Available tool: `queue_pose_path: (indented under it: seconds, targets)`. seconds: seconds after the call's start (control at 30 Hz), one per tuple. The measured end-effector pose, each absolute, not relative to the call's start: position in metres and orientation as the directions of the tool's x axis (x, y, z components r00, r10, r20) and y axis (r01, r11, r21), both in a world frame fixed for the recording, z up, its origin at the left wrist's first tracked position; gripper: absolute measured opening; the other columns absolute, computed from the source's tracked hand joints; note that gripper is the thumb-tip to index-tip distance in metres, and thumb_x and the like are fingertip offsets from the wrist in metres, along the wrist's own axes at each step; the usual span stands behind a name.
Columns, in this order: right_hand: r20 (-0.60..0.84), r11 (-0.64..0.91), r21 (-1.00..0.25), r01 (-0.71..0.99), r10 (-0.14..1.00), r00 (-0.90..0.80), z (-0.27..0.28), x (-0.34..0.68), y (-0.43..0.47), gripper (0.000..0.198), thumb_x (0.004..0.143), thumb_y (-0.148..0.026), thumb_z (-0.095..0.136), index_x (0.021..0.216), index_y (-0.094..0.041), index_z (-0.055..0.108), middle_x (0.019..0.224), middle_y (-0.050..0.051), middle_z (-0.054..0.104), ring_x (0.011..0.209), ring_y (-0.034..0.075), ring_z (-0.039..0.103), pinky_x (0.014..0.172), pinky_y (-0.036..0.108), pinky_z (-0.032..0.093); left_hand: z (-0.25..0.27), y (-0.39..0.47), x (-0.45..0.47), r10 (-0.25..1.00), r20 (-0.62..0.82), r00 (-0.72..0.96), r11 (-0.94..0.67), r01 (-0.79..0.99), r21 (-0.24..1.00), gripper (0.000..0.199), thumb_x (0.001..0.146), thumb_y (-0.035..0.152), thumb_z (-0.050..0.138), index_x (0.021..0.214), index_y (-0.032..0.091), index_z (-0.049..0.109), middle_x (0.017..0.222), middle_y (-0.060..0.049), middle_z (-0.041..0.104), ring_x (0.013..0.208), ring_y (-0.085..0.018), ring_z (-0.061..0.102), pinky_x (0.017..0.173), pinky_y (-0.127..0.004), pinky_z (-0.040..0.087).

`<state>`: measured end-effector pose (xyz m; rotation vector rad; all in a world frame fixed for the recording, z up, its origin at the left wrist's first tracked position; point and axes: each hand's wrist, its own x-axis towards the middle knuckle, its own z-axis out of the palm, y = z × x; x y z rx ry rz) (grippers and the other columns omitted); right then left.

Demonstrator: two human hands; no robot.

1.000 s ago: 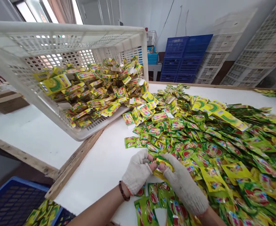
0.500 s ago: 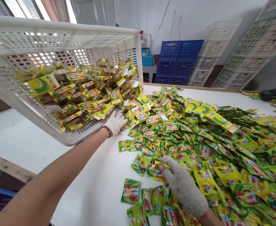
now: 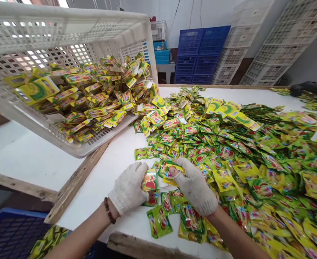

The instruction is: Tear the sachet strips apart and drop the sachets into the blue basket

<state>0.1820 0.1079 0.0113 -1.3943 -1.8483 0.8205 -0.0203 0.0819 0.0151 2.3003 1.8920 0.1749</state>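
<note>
My left hand [image 3: 128, 187], in a white glove and a beaded bracelet, is closed around a small printed candy box [image 3: 150, 180] with a watermelon picture. Just to the right, my right hand [image 3: 197, 189], in a glove with bare fingertips, pinches green and yellow sachets [image 3: 166, 172] close to the box. How many sachets it holds is hidden. Loose watermelon sachets [image 3: 160, 221] lie on the white table below both hands. A large heap of green and yellow sachets [image 3: 228, 153] spreads to the right, with several flat yellow boxes [image 3: 243, 120] on top.
A tilted white basket [image 3: 86, 153] full of small yellow boxes [image 3: 93, 97] leans at the upper left. Below it runs a wooden table edge [image 3: 80, 180]. A blue crate [image 3: 12, 230] stands low at left. Stacked blue crates [image 3: 199, 54] and white crates [image 3: 277, 57] line the wall.
My left hand has moved from the basket's lip down toward my right hand and now holds a box. The right hand, still holding sachets, has shifted slightly up in view.
</note>
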Motion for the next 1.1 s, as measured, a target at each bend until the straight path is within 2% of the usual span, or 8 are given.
queue_pose_path:
  seconds: [0.17, 0.33, 0.5, 0.67, 0.77, 0.93, 1.0, 1.1]
  targets:
    - [-0.038, 0.28, -0.73, 0.623, 0.894, -0.446, 0.018, 0.186, 0.109, 0.02, 0.082, -0.03, 0.047, 0.083, -0.017, 0.061, 0.079, 0.001, 0.063, 0.071, 0.013, 0.055, 0.066, 0.023, 0.042, 0.009, 0.068, -0.005, 0.99, 0.035, 0.139, -0.143, 0.951, 0.273, 0.034, 0.064, 0.035, 0.06, 0.092, 0.02, 0.048, 0.096, -0.006, 0.054, 0.086, -0.022, 0.051, 0.072, -0.033, 0.041]
    - [-0.124, 0.373, -0.588, 0.718, 0.835, -0.536, 0.025, 0.195, 0.112, 0.019, 0.08, -0.024, 0.048, 0.068, -0.017, 0.061, 0.066, 0.0, 0.058, 0.064, 0.012, 0.05, 0.061, 0.023, 0.036, 0.007, 0.062, 0.006, 0.968, 0.038, 0.25, -0.252, 0.941, 0.227, 0.037, 0.057, 0.023, 0.06, 0.092, 0.021, 0.05, 0.099, -0.006, 0.054, 0.088, -0.023, 0.049, 0.073, -0.034, 0.041]
    - [-0.009, 0.294, -0.659, 0.692, 0.917, -0.398, 0.017, 0.191, 0.107, 0.019, 0.082, -0.03, 0.045, 0.078, -0.019, 0.06, 0.076, 0.001, 0.062, 0.073, 0.014, 0.055, 0.067, 0.024, 0.039, 0.006, 0.056, 0.023, 0.982, 0.039, 0.183, -0.186, 0.945, 0.27, 0.037, 0.056, 0.024, 0.061, 0.092, 0.02, 0.049, 0.101, -0.007, 0.054, 0.088, -0.024, 0.049, 0.073, -0.036, 0.041]
    - [0.187, 0.374, -0.648, 0.663, 0.923, -0.338, 0.003, 0.182, 0.096, 0.026, 0.085, -0.033, 0.038, 0.086, -0.017, 0.058, 0.083, 0.007, 0.062, 0.08, 0.018, 0.056, 0.073, 0.029, 0.042, -0.003, 0.051, 0.03, 0.997, 0.074, 0.024, -0.049, 0.933, 0.358, 0.039, 0.061, 0.029, 0.061, 0.097, 0.02, 0.048, 0.102, -0.007, 0.054, 0.089, -0.024, 0.05, 0.074, -0.035, 0.042]
    - [0.076, 0.349, -0.707, 0.615, 0.902, -0.425, 0.006, 0.187, 0.096, 0.029, 0.083, -0.032, 0.041, 0.101, -0.016, 0.056, 0.084, 0.006, 0.063, 0.075, 0.016, 0.057, 0.067, 0.026, 0.044, -0.005, 0.051, 0.023, 0.996, 0.089, -0.016, -0.014, 0.945, 0.328, 0.037, 0.062, 0.027, 0.06, 0.097, 0.02, 0.048, 0.101, -0.006, 0.054, 0.089, -0.023, 0.05, 0.074, -0.034, 0.042]
    - [-0.006, 0.325, -0.626, 0.709, 0.907, -0.421, 0.016, 0.19, 0.1, 0.026, 0.075, -0.033, 0.047, 0.055, -0.018, 0.044, 0.054, -0.002, 0.044, 0.052, 0.01, 0.038, 0.048, 0.021, 0.03, -0.001, 0.048, 0.016, 0.99, 0.123, 0.064, -0.094, 0.962, 0.257, 0.043, 0.06, 0.027, 0.063, 0.1, 0.021, 0.05, 0.103, -0.004, 0.052, 0.089, -0.023, 0.048, 0.074, -0.035, 0.042]
    - [-0.023, 0.351, -0.612, 0.709, 0.888, -0.46, 0.017, 0.187, 0.099, 0.024, 0.071, -0.025, 0.045, 0.049, -0.017, 0.04, 0.052, -0.001, 0.041, 0.053, 0.009, 0.037, 0.05, 0.021, 0.03, -0.001, 0.047, 0.017, 0.985, 0.117, 0.128, -0.153, 0.958, 0.241, 0.043, 0.06, 0.027, 0.063, 0.1, 0.022, 0.05, 0.104, -0.003, 0.053, 0.087, -0.023, 0.047, 0.072, -0.036, 0.042]
    - [-0.165, 0.197, -0.763, 0.616, 0.862, -0.479, 0.018, 0.184, 0.097, 0.019, 0.072, -0.027, 0.045, 0.058, -0.017, 0.053, 0.06, 0.0, 0.052, 0.053, 0.009, 0.042, 0.051, 0.021, 0.035, -0.003, 0.047, 0.019, 0.985, 0.127, 0.118, -0.145, 0.962, 0.231, 0.044, 0.061, 0.026, 0.063, 0.102, 0.022, 0.05, 0.104, -0.004, 0.052, 0.087, -0.023, 0.047, 0.072, -0.036, 0.042]
